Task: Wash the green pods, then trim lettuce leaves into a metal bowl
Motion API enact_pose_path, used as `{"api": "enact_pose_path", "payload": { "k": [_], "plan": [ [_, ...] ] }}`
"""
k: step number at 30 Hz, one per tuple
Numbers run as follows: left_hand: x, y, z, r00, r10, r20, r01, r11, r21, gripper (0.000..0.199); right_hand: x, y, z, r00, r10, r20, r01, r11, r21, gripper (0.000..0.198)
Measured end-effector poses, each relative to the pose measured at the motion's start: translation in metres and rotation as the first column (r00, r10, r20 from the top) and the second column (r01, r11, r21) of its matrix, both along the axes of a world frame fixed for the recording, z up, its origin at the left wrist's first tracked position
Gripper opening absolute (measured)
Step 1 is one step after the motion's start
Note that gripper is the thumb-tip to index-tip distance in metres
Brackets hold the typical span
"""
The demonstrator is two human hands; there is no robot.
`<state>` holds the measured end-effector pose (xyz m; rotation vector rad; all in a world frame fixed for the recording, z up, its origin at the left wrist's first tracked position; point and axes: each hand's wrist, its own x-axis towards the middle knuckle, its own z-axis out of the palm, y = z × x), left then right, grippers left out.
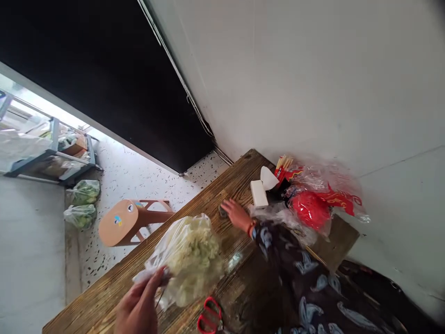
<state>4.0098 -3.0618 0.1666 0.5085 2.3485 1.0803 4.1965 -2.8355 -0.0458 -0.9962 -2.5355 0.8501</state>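
Observation:
My left hand (141, 301) is closed around the gathered neck of a clear plastic bag (174, 234). Pale yellow-green, frilly leafy vegetables (200, 250) show through the bag, which is over the wooden table. Farther along the tabletop, my right hand (238, 215) reaches out with its fingers stretched and a little apart. Its fingertips are at a small dark object (223, 211), too small to name and partly covered by them. Red-handled scissors (210, 317) lie below the bag, their blades cut off by the frame's lower edge.
Beside my right hand on the wooden table (243, 174) are a white tissue pack (259, 193), chopsticks (284, 162) and red and clear plastic packaging (311, 208). A tan stool (118, 222) stands beyond the table edge. Bagged greens (85, 192) lie on the floor by a rack (55, 148).

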Motion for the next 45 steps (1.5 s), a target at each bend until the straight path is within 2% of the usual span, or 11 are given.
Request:
{"api": "enact_pose_path", "payload": {
  "k": [4,7,10,14,17,21,26,32,38,41,45],
  "plan": [
    [0.021,0.042,-0.011,0.975,-0.091,0.204,0.069,0.991,0.112,0.047,0.04,-0.106,-0.019,0.998,-0.014,-0.066,0.007,0.995,-0.095,0.049],
    [0.031,0.055,-0.032,0.949,-0.158,0.273,0.111,0.978,0.177,0.049,0.077,-0.133,-0.008,0.99,0.086,-0.115,-0.11,0.969,-0.22,0.039],
    [0.029,0.055,-0.059,0.95,-0.184,0.252,0.154,0.979,0.132,0.055,0.099,-0.1,0.027,0.984,-0.027,-0.179,-0.02,0.966,-0.256,0.029],
    [0.01,0.037,-0.076,0.983,-0.185,-0.022,0.185,0.982,0.035,0.057,0.104,-0.019,0.077,0.844,-0.394,-0.363,0.389,0.917,-0.089,0.043],
    [0.005,0.012,-0.066,0.969,-0.176,-0.173,0.193,0.977,0.088,0.059,0.103,0.028,0.096,0.749,-0.538,-0.385,0.566,0.823,-0.049,0.058],
    [0.02,-0.02,-0.04,0.971,-0.207,-0.118,0.227,0.954,0.197,0.063,0.109,0.042,0.101,0.703,-0.662,-0.258,0.612,0.749,-0.255,0.064],
    [0.049,-0.049,-0.023,0.968,-0.252,0.018,0.237,0.931,0.277,0.06,0.128,0.003,0.121,0.687,-0.661,-0.302,0.566,0.747,-0.349,0.031],
    [0.083,-0.066,-0.023,0.928,-0.327,0.178,0.256,0.908,0.331,0.059,0.151,-0.057,0.164,0.565,-0.691,-0.451,0.341,0.693,-0.635,0.047],
    [0.121,-0.06,-0.011,0.865,-0.426,0.266,0.314,0.872,0.375,0.054,0.159,-0.097,0.205,0.484,-0.704,-0.52,0.25,0.68,-0.69,0.039],
    [0.141,-0.057,0.007,0.804,-0.456,0.383,0.29,0.862,0.417,0.056,0.16,-0.123,0.23,0.547,-0.659,-0.516,0.187,0.697,-0.692,0.035],
    [0.167,-0.057,0.04,0.579,-0.589,0.563,0.25,0.786,0.566,0.065,0.155,-0.167,0.259,0.723,-0.396,-0.566,-0.043,0.792,-0.609,0.022]
  ]
}}
